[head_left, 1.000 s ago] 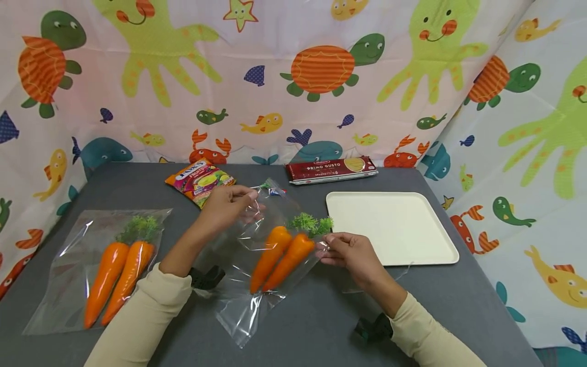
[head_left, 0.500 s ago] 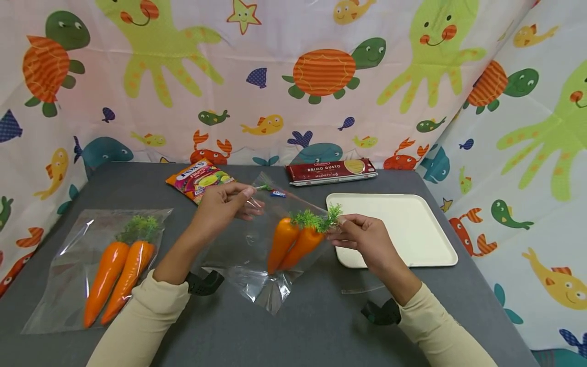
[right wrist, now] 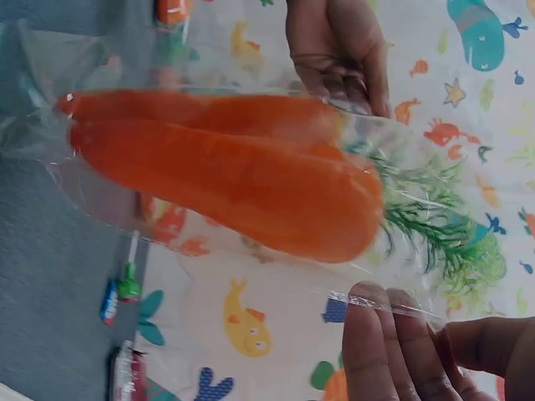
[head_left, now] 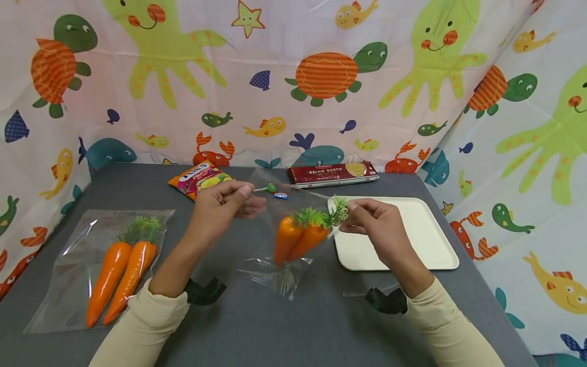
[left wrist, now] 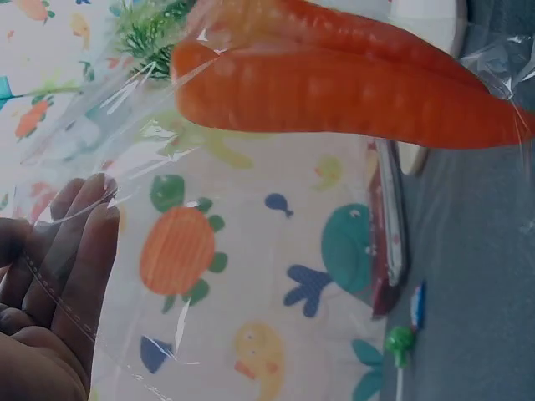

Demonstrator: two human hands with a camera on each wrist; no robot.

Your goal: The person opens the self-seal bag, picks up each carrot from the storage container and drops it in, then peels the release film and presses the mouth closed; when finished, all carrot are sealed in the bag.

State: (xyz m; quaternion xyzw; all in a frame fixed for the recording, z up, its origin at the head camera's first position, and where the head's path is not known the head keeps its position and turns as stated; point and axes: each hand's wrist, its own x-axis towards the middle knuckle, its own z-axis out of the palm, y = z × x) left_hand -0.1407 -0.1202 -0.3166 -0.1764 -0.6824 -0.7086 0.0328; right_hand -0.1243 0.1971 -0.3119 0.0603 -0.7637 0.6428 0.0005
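Two orange carrots (head_left: 303, 243) with feathery green tops (head_left: 316, 216) hang inside a clear plastic bag (head_left: 290, 283), held above the table. At the bag's upper left edge, my left hand (head_left: 219, 211) pinches the film between thumb and fingers. My right hand (head_left: 378, 227) pinches the opposite upper edge, beside the green tops. In the right wrist view, the carrots (right wrist: 242, 184) lie between both hands, and the film passes between the right thumb and fingers (right wrist: 368, 351). The left wrist view shows the left fingers (left wrist: 92, 251) behind the clear film.
Another clear bag (head_left: 69, 290) with two carrots (head_left: 110, 280) lies at the left. Behind are an orange-and-purple sweets packet (head_left: 197, 178), a green lollipop (head_left: 271, 188), a small blue wrapped sweet (head_left: 281, 195) and a red spaghetti pack (head_left: 335, 175). A cream tray (head_left: 426, 239) lies right.
My right hand has moved right and slightly up, bringing the bagged carrots up and rightward. The bag's top edge is stretched wider between my hands. My left hand has barely moved.
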